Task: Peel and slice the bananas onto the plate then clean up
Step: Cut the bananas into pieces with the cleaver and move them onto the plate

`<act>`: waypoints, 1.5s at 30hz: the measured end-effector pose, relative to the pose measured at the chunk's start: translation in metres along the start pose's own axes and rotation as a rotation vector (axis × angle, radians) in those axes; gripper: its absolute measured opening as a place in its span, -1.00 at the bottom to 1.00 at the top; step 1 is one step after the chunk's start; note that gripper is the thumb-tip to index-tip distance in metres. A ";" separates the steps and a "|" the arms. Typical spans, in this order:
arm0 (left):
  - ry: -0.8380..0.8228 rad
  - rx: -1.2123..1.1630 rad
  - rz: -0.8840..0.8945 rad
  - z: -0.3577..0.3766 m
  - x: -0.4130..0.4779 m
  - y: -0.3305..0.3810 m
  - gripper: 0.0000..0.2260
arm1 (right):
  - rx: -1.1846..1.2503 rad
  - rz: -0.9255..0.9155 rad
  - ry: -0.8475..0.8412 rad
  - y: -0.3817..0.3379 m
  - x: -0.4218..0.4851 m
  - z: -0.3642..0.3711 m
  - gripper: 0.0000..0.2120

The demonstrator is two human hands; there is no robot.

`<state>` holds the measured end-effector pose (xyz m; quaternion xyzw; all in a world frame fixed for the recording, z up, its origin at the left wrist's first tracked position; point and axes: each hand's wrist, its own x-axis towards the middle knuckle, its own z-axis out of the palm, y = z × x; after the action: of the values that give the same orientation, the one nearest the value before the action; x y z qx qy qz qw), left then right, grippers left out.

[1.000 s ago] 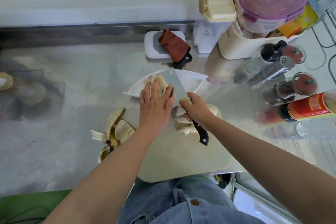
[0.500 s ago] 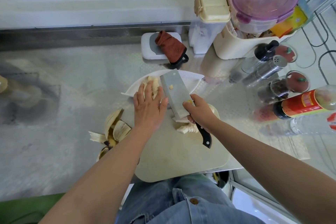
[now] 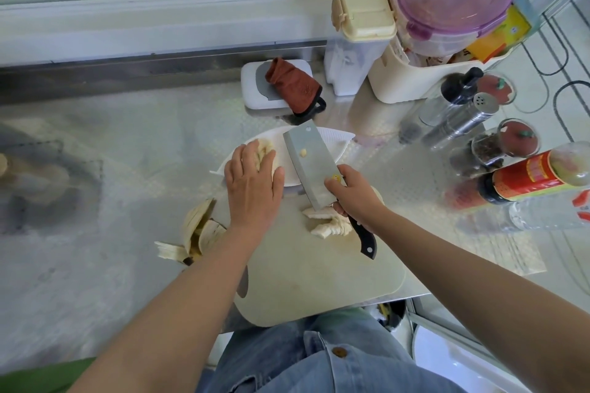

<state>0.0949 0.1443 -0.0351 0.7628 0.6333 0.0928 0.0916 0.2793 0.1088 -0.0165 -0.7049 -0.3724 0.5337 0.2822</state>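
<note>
The steel counter [image 3: 111, 169] takes up most of the view, with a broad stretch of its surface lying left of the banana peels [image 3: 201, 233], while its right side is crowded with jars and bottles [image 3: 459, 124] standing close together. The pale cutting board [image 3: 319, 281] sits at the counter's near edge and overhangs it toward the person's lap. The white plate [image 3: 335, 140] lies just beyond the board's far edge, its pointed right tip near the jars. A red cloth [image 3: 292, 86] rests on a white tray behind the plate, apart from it.

The left hand [image 3: 253, 182] lies flat with fingers nearly straight over the banana slices [image 3: 265, 150] on the plate's left part, gripping nothing. The right hand [image 3: 354, 193] is curled round the cleaver [image 3: 311, 163] where handle meets blade; the blade is held tilted above the plate's middle, a small bit of banana stuck to its upper face. More banana pieces [image 3: 325, 223] lie on the board just beside the right hand (some under the wrist).

Much of the plate is covered by the hand and blade, so the number of slices there cannot be told. Only the black end of the handle shows. A red-labelled bottle [image 3: 526, 179] is cut off at the right edge. A dark smear on the counter's far left is too blurred to make out, as is a dark shape on the board beside the left forearm
</note>
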 end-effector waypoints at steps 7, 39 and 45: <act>-0.024 0.072 0.086 0.013 -0.018 -0.013 -0.56 | -0.009 -0.021 -0.025 -0.002 0.003 0.001 -0.83; 0.039 -0.018 0.048 0.007 0.009 0.010 -0.74 | -0.065 -0.025 -0.038 0.000 0.002 -0.021 -0.81; 0.051 -0.100 -0.059 0.006 -0.004 0.011 -0.86 | -0.043 -0.069 -0.045 0.005 -0.004 -0.025 -0.80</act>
<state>0.1061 0.1381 -0.0378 0.7357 0.6522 0.1407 0.1161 0.3036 0.1025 -0.0117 -0.6853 -0.4142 0.5314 0.2766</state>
